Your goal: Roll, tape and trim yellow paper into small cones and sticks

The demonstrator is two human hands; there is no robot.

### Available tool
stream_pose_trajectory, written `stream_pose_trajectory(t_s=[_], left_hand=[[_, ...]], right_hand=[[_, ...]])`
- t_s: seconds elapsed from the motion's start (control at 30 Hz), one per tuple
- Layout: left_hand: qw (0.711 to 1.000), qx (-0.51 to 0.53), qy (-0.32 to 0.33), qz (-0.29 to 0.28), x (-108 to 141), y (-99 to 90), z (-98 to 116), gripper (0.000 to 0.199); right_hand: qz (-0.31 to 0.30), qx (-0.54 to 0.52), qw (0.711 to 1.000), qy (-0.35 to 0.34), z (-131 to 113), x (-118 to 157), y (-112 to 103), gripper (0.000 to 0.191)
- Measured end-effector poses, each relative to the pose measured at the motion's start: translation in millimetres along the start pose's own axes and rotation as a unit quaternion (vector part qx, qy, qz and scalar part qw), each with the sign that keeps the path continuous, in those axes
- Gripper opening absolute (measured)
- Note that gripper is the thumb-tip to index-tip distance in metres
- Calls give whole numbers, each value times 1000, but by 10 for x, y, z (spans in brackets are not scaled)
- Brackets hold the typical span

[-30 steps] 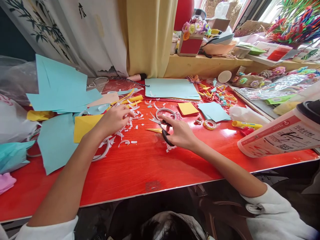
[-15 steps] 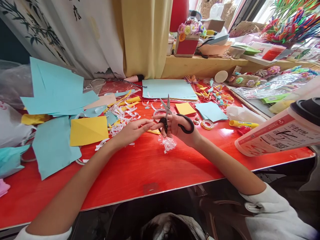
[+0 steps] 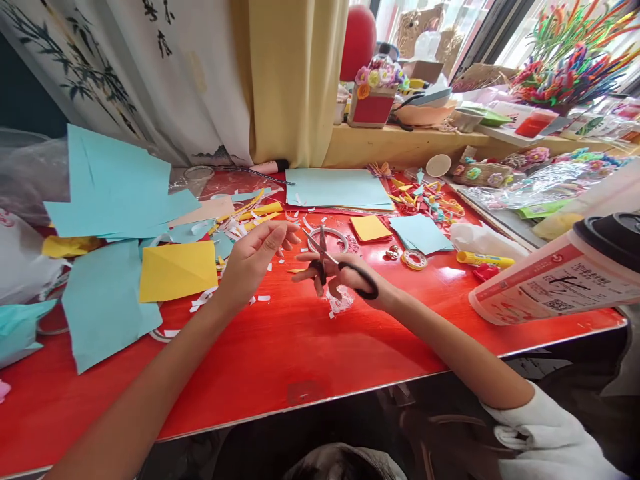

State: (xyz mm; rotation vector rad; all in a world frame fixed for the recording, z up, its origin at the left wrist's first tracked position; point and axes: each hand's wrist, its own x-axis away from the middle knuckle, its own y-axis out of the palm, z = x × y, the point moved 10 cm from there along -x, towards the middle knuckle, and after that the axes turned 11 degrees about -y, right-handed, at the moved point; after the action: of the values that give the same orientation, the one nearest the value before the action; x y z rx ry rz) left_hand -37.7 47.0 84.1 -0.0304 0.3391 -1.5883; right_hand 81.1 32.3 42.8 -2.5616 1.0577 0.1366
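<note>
My right hand (image 3: 350,277) has its fingers through the black handles of a pair of scissors (image 3: 325,253), whose blades are slightly apart and point away from me. To its left, my left hand (image 3: 257,260) is raised over the red table with its thumb and fingers curled together; whether something small is between them is too hard to see. Beyond the scissors lies a white ring (image 3: 341,238). Small white paper scraps (image 3: 340,301) sit just below my right hand, and more white bits (image 3: 263,298) lie near my left wrist.
Blue sheets (image 3: 115,180) and a yellow sheet (image 3: 177,270) cover the left side. Blue paper (image 3: 335,187), yellow squares (image 3: 370,228) and a tape roll (image 3: 415,260) lie behind and right. A large cup (image 3: 545,273) stands at the right edge.
My left hand has moved left and up, away from my right hand, and its fingers have curled in. My right hand has shifted slightly left and lower with the scissors.
</note>
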Motion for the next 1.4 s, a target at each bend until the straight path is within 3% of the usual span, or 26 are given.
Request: stream_pose_trajectory(t_s=[0.07,0.13,0.23,0.33,0.5,0.7,0.8,0.93,1.0,1.07,1.17,1.23,1.4], left_hand=[[1000,4,-5,17,14,-22,29,37],[1000,-11,-15,15,22,2,28,38],[998,-60,-31,-15,25,93,-19,32],[993,-110,-14,-35,30,158,-42,27],[985,-167,44,-29,55,170,9,22],[985,-167,45,-26,73,147,70,22],[989,-147,8,15,50,21,31,27],[996,-48,-45,66,2,-191,-93,34],[994,-53,-62,67,-23,-210,-145,36],[991,-92,-83,48,-40,-152,-202,39],[979,-183,-93,-5,-32,22,-248,42],[965,-244,-85,-35,-18,123,-255,42],[951,-300,-70,-18,-128,112,-191,42]], right_hand=[[82,189,978,-22,-124,3,-224,83],[151,383,910,-46,-299,41,-396,83],[176,567,803,-61,-423,78,-454,76],[162,637,749,-80,-450,84,-385,72],[172,666,717,-110,-561,126,-292,76],[161,654,734,-88,-492,102,-299,67],[134,604,785,-46,-369,61,-289,64],[77,501,860,58,-124,135,-265,52],[89,472,869,117,-41,319,-339,39],[142,440,872,160,-4,606,-485,34],[199,314,917,144,42,1045,-611,46],[224,304,916,139,49,1335,-717,60],[266,262,908,188,204,1863,-928,36]])
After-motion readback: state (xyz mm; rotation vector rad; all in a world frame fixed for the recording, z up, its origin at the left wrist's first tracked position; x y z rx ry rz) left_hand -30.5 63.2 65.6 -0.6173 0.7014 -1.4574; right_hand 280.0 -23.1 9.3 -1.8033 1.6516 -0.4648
